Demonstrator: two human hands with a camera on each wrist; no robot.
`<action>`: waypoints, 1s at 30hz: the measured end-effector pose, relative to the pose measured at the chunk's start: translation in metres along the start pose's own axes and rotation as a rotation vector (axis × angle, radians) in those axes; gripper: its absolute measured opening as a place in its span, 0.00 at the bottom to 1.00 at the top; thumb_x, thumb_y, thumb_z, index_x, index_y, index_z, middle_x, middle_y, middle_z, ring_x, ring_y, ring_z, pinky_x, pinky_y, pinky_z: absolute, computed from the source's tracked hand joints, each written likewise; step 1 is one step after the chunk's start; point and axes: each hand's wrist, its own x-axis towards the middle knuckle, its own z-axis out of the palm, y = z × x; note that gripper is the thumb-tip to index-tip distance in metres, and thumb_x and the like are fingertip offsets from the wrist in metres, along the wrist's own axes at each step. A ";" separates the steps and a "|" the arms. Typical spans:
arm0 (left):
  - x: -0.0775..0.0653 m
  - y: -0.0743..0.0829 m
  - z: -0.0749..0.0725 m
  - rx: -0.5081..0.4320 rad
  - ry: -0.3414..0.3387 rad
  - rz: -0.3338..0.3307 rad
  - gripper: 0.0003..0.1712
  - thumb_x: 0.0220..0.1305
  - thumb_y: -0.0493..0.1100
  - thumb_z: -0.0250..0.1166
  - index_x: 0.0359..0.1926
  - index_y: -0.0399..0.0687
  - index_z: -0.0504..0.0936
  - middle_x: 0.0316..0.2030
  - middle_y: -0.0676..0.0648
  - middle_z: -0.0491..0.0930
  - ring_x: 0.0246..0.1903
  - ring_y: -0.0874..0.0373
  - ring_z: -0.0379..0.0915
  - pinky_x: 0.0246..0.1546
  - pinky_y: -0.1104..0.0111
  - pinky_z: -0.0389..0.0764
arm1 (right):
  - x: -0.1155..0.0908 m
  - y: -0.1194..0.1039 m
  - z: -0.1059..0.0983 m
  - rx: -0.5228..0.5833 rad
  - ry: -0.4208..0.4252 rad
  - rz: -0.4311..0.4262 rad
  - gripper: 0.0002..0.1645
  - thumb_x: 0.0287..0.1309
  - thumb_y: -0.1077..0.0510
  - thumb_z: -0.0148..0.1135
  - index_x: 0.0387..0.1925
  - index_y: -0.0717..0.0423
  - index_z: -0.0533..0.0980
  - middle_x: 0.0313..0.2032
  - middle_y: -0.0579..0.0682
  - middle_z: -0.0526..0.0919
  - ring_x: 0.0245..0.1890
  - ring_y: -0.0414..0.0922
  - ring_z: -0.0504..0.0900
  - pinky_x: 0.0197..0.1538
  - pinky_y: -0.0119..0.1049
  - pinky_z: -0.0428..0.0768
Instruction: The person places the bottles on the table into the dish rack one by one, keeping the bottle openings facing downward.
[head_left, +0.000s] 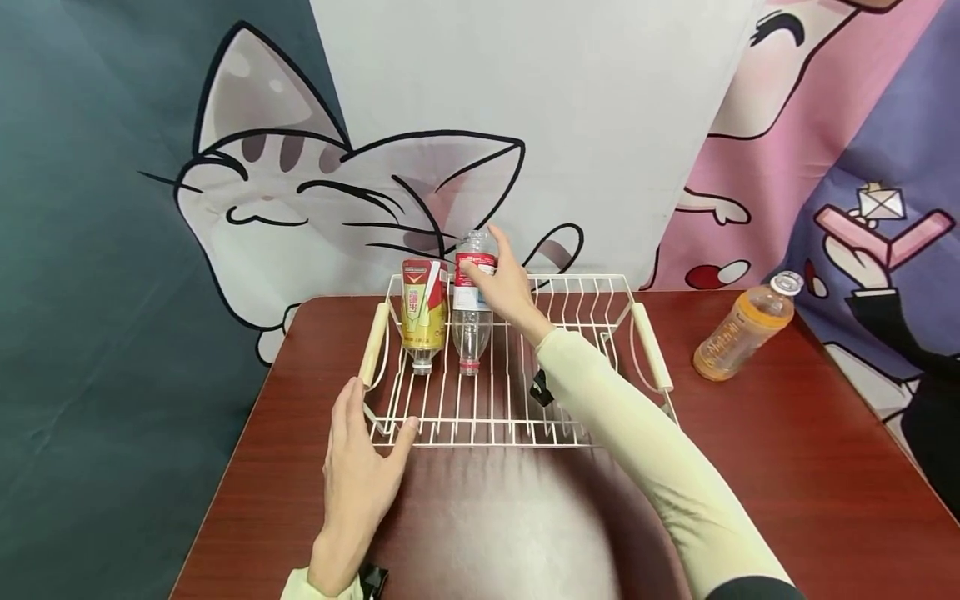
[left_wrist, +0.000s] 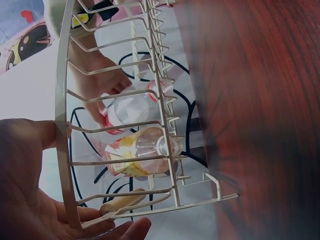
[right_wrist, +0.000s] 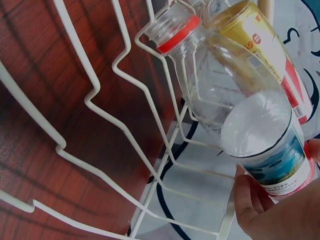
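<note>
A white wire dish rack (head_left: 495, 446) with pale handles stands on the table. Inside it, a clear plastic bottle (head_left: 471, 329) with a red and white label leans upside down, its uncapped neck toward the front. My right hand (head_left: 504, 287) grips this bottle near its base; the right wrist view shows fingers around the label (right_wrist: 280, 170). To its left, a bottle with a yellow and red label (head_left: 423, 312) also stands neck down. My left hand (head_left: 360, 475) is at the rack's front left corner, fingers extended along the side and thumb at the front rim.
On the right of the table, outside the rack, a clear bottle with an orange label (head_left: 744, 327) is tilted. Behind the dark red wooden table (head_left: 795, 467) hangs a backdrop (head_left: 570, 125) with cartoon cats.
</note>
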 end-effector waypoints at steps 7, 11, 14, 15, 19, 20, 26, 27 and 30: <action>0.017 -0.002 -0.020 0.018 0.074 0.014 0.54 0.71 0.54 0.77 0.86 0.40 0.61 0.83 0.39 0.63 0.76 0.35 0.67 0.64 0.32 0.74 | 0.026 -0.029 0.016 0.022 -0.084 -0.035 0.55 0.76 0.39 0.66 0.91 0.39 0.48 0.79 0.62 0.72 0.75 0.61 0.76 0.78 0.57 0.70; 0.020 -0.004 -0.028 0.030 0.084 0.008 0.54 0.72 0.54 0.77 0.87 0.41 0.60 0.83 0.40 0.62 0.77 0.34 0.66 0.65 0.31 0.73 | 0.028 -0.041 0.022 0.053 -0.102 -0.028 0.58 0.76 0.37 0.66 0.92 0.41 0.45 0.79 0.64 0.70 0.77 0.62 0.73 0.80 0.57 0.69; 0.017 -0.006 -0.028 0.033 0.070 -0.012 0.55 0.71 0.55 0.77 0.88 0.41 0.59 0.84 0.41 0.60 0.77 0.34 0.65 0.67 0.31 0.72 | 0.023 -0.037 0.023 0.065 -0.109 -0.018 0.59 0.76 0.37 0.66 0.92 0.44 0.44 0.79 0.67 0.71 0.77 0.62 0.74 0.79 0.57 0.69; 0.015 -0.006 -0.026 0.029 0.060 -0.020 0.56 0.71 0.55 0.77 0.88 0.42 0.58 0.84 0.41 0.60 0.78 0.34 0.65 0.68 0.31 0.72 | 0.021 -0.033 0.021 0.066 -0.108 -0.012 0.60 0.76 0.36 0.66 0.92 0.44 0.43 0.78 0.67 0.71 0.77 0.62 0.74 0.79 0.57 0.69; 0.006 -0.003 -0.011 0.012 0.008 -0.037 0.58 0.71 0.58 0.77 0.89 0.43 0.57 0.85 0.42 0.59 0.79 0.35 0.64 0.69 0.32 0.72 | 0.011 -0.012 0.012 0.040 -0.087 0.008 0.60 0.76 0.37 0.67 0.92 0.47 0.44 0.76 0.70 0.73 0.76 0.64 0.75 0.79 0.58 0.70; 0.004 -0.002 -0.007 0.009 -0.001 -0.040 0.57 0.71 0.58 0.77 0.89 0.43 0.57 0.85 0.42 0.59 0.79 0.35 0.65 0.68 0.32 0.73 | 0.009 -0.007 0.010 0.035 -0.085 0.014 0.60 0.76 0.37 0.66 0.92 0.47 0.43 0.75 0.70 0.73 0.75 0.64 0.75 0.78 0.59 0.70; -0.011 0.002 0.000 0.031 -0.022 -0.058 0.56 0.71 0.58 0.77 0.88 0.44 0.59 0.84 0.44 0.62 0.76 0.37 0.70 0.62 0.32 0.78 | -0.008 0.011 0.001 0.015 -0.086 0.062 0.60 0.76 0.38 0.66 0.92 0.48 0.43 0.73 0.70 0.76 0.73 0.65 0.76 0.78 0.60 0.70; -0.012 0.002 0.000 0.036 -0.021 -0.060 0.56 0.71 0.58 0.77 0.88 0.45 0.59 0.84 0.44 0.62 0.76 0.37 0.70 0.61 0.32 0.78 | -0.009 0.012 0.002 0.014 -0.083 0.065 0.60 0.75 0.38 0.67 0.91 0.48 0.43 0.72 0.69 0.76 0.73 0.64 0.76 0.78 0.60 0.70; -0.008 0.000 -0.001 0.043 -0.009 -0.055 0.55 0.71 0.57 0.77 0.88 0.45 0.59 0.84 0.44 0.62 0.75 0.36 0.71 0.60 0.31 0.78 | -0.005 0.010 0.006 0.017 -0.076 0.054 0.60 0.75 0.37 0.66 0.92 0.48 0.44 0.72 0.68 0.76 0.72 0.64 0.76 0.77 0.60 0.70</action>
